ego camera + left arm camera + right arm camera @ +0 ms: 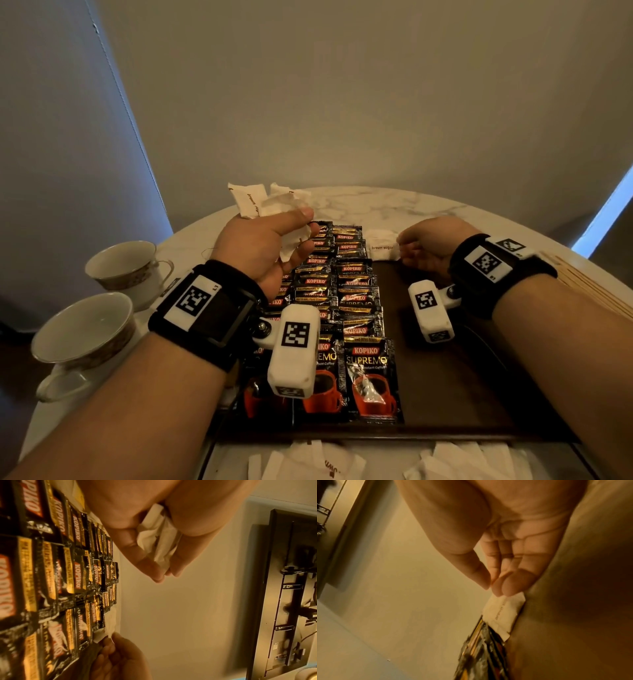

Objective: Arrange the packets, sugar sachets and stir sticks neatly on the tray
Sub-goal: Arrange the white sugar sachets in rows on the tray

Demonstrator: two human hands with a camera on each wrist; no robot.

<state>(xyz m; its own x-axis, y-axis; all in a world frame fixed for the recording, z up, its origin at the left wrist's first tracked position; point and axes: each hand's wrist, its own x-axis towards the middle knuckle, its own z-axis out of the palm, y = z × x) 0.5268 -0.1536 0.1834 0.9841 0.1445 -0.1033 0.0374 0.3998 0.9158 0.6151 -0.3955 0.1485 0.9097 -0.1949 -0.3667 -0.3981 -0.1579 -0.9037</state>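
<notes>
White marble-patterned round table [394, 202]. On it sat a dark tray [455, 377], two teacups [128, 263] at left, wooden stir sticks [596, 291] at right, loose white sachets [445, 460] along the near edge.

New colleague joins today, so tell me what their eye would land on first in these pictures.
First, the overlapping rows of black Kopiko coffee packets filling the left half of the dark tray. Next, the left hand gripping a bunch of white sugar sachets above them, while the right hand touches one brown sugar sachet at the tray's far edge.
</notes>
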